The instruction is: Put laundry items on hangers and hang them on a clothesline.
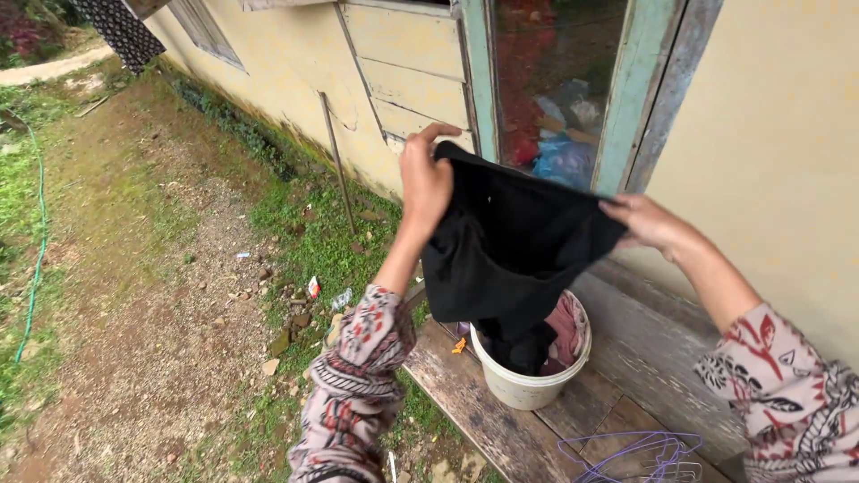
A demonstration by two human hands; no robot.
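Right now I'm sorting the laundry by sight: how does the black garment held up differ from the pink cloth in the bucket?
The black garment is dark and plain; the pink cloth is pale. The black garment hangs spread between the left hand and right hand, while the pink cloth lies crumpled inside the white bucket. Both are soft fabric; the garment's lower end reaches into the bucket.

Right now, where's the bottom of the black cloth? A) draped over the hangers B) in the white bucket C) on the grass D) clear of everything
B: the black cloth, held up by the left hand and right hand, trails into the white bucket on the wooden bench.
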